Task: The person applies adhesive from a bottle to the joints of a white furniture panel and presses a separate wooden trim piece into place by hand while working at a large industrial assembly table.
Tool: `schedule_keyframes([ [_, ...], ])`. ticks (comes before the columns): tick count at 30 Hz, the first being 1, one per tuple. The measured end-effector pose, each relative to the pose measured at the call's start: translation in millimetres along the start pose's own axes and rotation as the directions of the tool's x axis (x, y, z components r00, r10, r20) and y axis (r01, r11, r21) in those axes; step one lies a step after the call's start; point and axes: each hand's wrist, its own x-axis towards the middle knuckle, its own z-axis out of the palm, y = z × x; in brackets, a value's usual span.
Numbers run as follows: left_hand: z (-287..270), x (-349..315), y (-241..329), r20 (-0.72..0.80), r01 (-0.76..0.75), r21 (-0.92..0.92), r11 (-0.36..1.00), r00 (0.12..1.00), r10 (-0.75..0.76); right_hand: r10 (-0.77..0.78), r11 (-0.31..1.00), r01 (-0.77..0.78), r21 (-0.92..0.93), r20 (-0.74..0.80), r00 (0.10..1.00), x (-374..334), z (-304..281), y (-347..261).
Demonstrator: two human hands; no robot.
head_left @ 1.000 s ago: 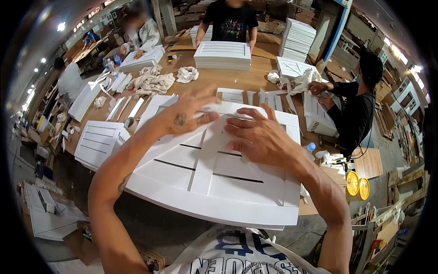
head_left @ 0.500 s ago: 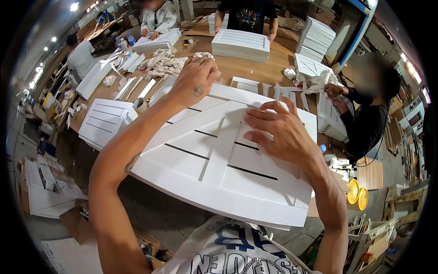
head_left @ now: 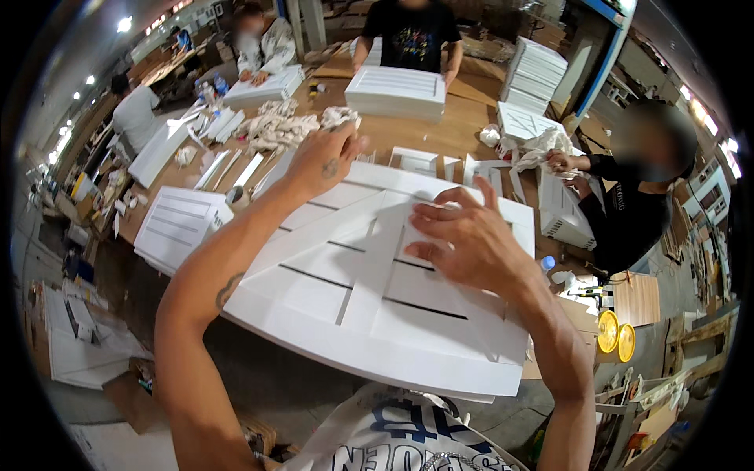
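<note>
One white rectangular, dark-slotted panel [head_left: 373, 271] lies on the brown counter [head_left: 397, 133] — left hand [head_left: 328, 153] curled at its far edge, grip hidden from here; right hand [head_left: 471, 235] splayed over its right half.

Smooth white panel [head_left: 330, 349], crumpled cloth rags [head_left: 275, 132]

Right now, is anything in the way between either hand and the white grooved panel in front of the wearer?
Nothing visible is. The right hand is over the right half of the white grooved panel, the left hand near its far edge, with no object showing between. Whether they touch it is unclear.
</note>
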Motion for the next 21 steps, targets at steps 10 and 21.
schedule_keyframes([
  [10,10,-11,-18,0.052,0.008,-0.077,0.997,0.999,-0.004,-0.071,0.997,0.071,0.014,0.004,0.997,3,4,7],
  [21,5,-2,-8,0.118,0.101,0.057,0.993,0.987,-0.108,-0.031,0.999,0.032,-0.014,0.024,0.999,1,0,4],
])
